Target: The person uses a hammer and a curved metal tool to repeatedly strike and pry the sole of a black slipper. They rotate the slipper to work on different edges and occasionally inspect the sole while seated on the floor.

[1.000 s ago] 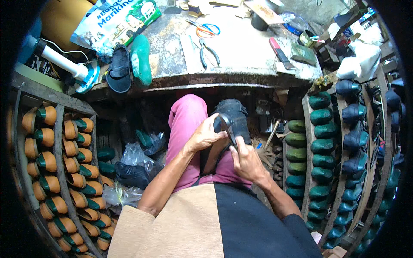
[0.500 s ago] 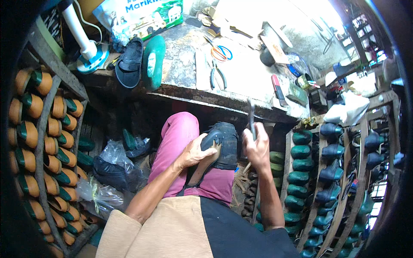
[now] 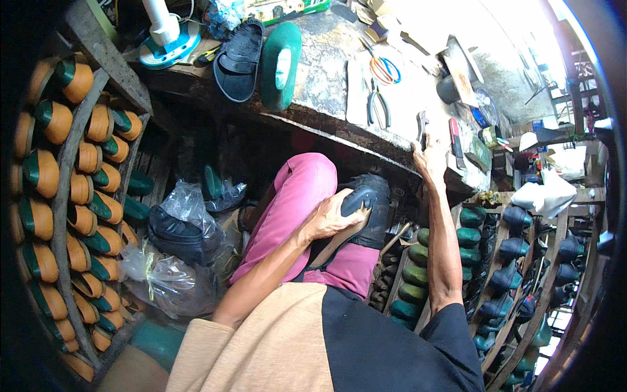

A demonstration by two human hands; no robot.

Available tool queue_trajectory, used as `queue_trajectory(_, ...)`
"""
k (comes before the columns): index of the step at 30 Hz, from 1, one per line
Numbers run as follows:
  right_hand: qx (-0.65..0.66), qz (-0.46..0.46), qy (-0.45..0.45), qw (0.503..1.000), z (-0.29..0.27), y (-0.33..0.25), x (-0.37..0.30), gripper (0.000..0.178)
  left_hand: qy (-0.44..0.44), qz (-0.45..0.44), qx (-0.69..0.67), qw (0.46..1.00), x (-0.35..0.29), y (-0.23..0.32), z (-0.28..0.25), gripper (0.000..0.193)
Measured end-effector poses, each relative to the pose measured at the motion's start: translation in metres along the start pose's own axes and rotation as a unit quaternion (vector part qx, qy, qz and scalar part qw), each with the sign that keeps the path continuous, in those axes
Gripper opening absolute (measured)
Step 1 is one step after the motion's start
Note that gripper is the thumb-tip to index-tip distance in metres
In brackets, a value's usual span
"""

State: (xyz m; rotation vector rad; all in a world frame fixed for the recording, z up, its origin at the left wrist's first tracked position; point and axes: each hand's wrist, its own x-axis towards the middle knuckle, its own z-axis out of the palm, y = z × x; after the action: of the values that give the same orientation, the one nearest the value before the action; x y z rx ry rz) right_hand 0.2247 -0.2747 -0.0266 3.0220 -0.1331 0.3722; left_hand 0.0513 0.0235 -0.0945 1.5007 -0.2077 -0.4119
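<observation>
A dark shoe (image 3: 356, 201), with jagged tan material along its edge, rests sole-side toward me on my right thigh, over a dark pad (image 3: 379, 196). My left hand (image 3: 331, 217) is closed around its side, thumb across it. My right arm stretches out to the bench edge. There my right hand (image 3: 431, 157) is closed on the lower end of a dark metal hand tool (image 3: 421, 125) whose curved head points away from me; its exact kind I cannot make out. Right of that hand lies a red and black tool (image 3: 456, 140), apart from it.
Pliers (image 3: 377, 108), orange-and-blue-handled scissors (image 3: 384, 70), a black sandal (image 3: 239, 62) and a green shoe last (image 3: 281, 65) lie on the bench (image 3: 320, 85). Racks of orange-and-green shoes (image 3: 44, 173) stand left; racks of green and dark lasts (image 3: 469, 236) stand right. Plastic bags (image 3: 163, 287) sit by my left leg.
My right hand has moved from above my right knee, forward and right to the bench edge, carrying the metal tool. My left hand keeps its hold on the shoe. The view has shifted.
</observation>
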Motion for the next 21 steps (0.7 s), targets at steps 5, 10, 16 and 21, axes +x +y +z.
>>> queue_trajectory(5, 0.04, -0.049, 0.114, 0.991, -0.042, -0.04, -0.077, 0.05, 0.019, -0.004, 0.064, 0.998, 0.001, 0.001, 0.003, 0.072)
queue_trajectory(10, 0.28, -0.044, 0.105, 0.953, -0.056, -0.085, -0.197, 0.032, 0.025, -0.021, 0.007, 0.999, 0.001, -0.002, 0.008, 0.062)
queue_trajectory(16, 0.351, 0.015, 0.057, 0.935, -0.052, -0.103, -0.289, 0.026, 0.041, -0.016, -0.044, 0.998, 0.001, 0.004, 0.011, 0.05)
queue_trajectory(21, 0.588, 0.194, -0.027, 0.785, -0.043, -0.077, -0.286, 0.025, 0.042, 0.023, -0.132, 0.99, -0.015, 0.052, -0.002, 0.048)
